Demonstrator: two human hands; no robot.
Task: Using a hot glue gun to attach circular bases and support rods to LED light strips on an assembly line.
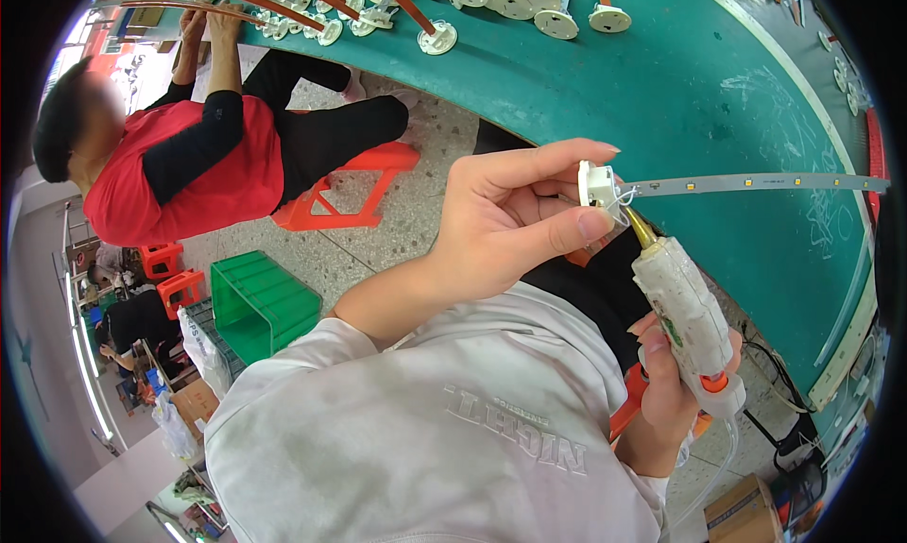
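Note:
Between the thumb and fingers of my left hand (515, 212) is a round white plastic end cap (595, 184). Thin white wires join it to a narrow grey LED strip (756, 181), which stretches off to the right above the table. My right hand (669, 382) is wrapped round a white hot glue gun (685, 307) with an orange trigger. The gun's brass nozzle (641, 229) points up at the cap, right by the wires; whether it touches them I cannot tell. A pale cord (729, 453) hangs from the gun.
A green-topped table (652, 90) spans the top and right. Several strips with white round bases (437, 38) lie along its far side. At left, a person in a red shirt (203, 165) works seated on a red stool (350, 189). A green crate (260, 302) sits on the floor.

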